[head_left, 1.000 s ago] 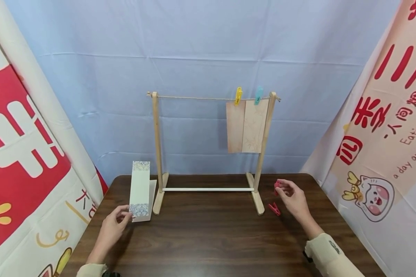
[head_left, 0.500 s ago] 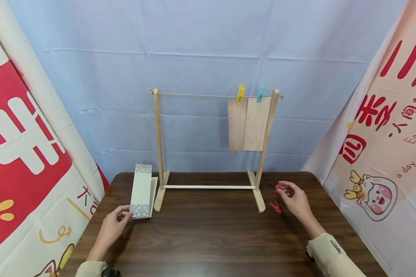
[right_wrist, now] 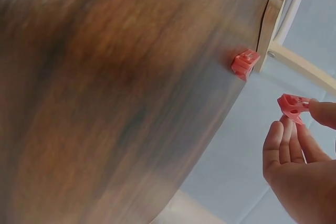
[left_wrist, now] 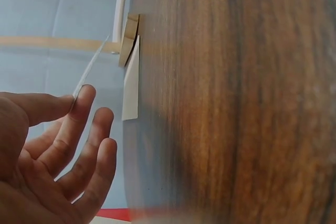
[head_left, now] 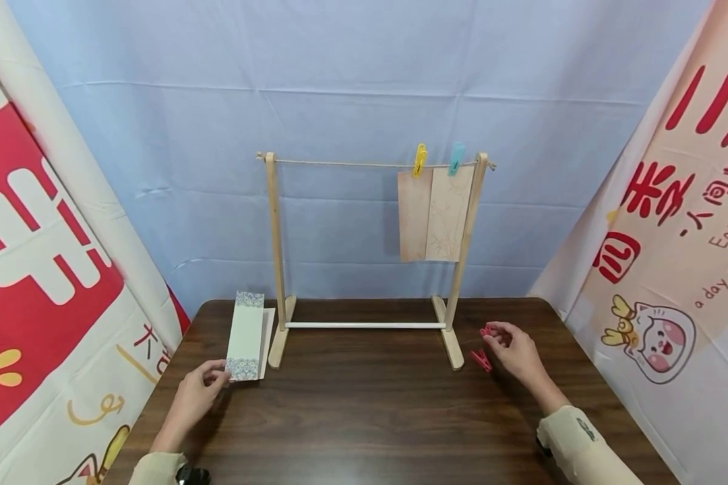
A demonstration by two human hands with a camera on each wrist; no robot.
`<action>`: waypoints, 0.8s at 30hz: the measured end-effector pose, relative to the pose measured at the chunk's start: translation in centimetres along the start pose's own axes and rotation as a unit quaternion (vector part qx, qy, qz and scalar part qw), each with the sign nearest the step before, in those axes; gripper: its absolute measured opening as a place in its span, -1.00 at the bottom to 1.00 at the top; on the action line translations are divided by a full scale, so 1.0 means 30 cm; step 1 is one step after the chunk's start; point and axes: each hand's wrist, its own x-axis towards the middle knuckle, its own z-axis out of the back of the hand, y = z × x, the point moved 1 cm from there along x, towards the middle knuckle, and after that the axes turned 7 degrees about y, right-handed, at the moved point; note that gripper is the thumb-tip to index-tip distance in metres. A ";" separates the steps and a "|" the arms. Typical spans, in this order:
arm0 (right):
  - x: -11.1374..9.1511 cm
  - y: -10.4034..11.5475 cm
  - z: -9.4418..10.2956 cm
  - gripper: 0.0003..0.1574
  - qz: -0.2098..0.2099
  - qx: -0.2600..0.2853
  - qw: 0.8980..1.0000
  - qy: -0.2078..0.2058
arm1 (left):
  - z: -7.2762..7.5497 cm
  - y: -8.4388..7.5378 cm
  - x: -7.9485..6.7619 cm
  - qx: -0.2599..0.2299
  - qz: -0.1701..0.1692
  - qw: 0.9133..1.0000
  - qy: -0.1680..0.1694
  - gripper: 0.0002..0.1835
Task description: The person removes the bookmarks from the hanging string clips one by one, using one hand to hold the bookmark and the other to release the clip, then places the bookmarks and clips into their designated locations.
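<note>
My left hand [head_left: 195, 397] pinches the near left corner of a pale card [head_left: 246, 333] with blue floral bands at both ends. The left wrist view shows that card [left_wrist: 92, 71] edge-on between thumb and index finger, raised off the table. Beneath it lies another pale card [head_left: 268, 337], partly covered. At the right, my right hand [head_left: 518, 353] holds a red clothespin [right_wrist: 294, 104] between thumb and fingers, above the tabletop. A second red clothespin [head_left: 481, 361] lies on the table just in front of that hand.
A wooden stand [head_left: 275, 242] with a string [head_left: 346, 164] across its top stands at mid-table. Beige paper [head_left: 432, 215], in two panels, hangs at the string's right from a yellow clothespin [head_left: 420, 160] and a blue clothespin [head_left: 456, 159]. Cloth [head_left: 364, 60] backs the table.
The far end of the held floral card has dipped toward the table. My right hand has lowered slightly with its clothespin. The view has shifted a little.
</note>
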 end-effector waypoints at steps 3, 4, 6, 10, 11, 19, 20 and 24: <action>-0.004 -0.001 0.000 -0.66 -0.010 -0.011 1.000 0.015 | -0.001 0.003 0.001 0.001 0.002 1.000 -0.001 -0.66; -0.006 0.000 0.001 -0.66 -0.015 -0.015 1.000 0.020 | 0.000 0.003 0.000 0.002 0.002 1.000 -0.002 -0.66; -0.010 0.002 0.002 -0.65 -0.026 -0.023 0.999 0.029 | 0.000 0.004 0.000 0.003 0.000 1.000 -0.002 -0.67; -0.017 -0.001 0.003 -0.64 -0.049 -0.034 0.997 0.047 | -0.001 0.008 0.004 0.002 -0.001 1.000 -0.002 -0.68; -0.017 -0.002 0.002 -0.64 -0.053 -0.035 0.997 0.051 | -0.001 0.009 0.004 0.001 -0.001 1.000 -0.001 -0.68; -0.012 -0.014 0.006 -0.65 -0.058 -0.049 0.995 0.058 | 0.001 0.009 0.004 -0.003 0.001 1.000 0.005 -0.65; -0.011 -0.018 0.006 -0.65 -0.060 -0.053 0.995 0.059 | 0.001 0.010 0.005 -0.004 0.001 1.000 0.005 -0.65; -0.013 -0.035 0.004 -0.64 -0.072 -0.059 0.993 0.069 | 0.001 0.015 0.004 -0.007 0.003 1.000 0.010 -0.64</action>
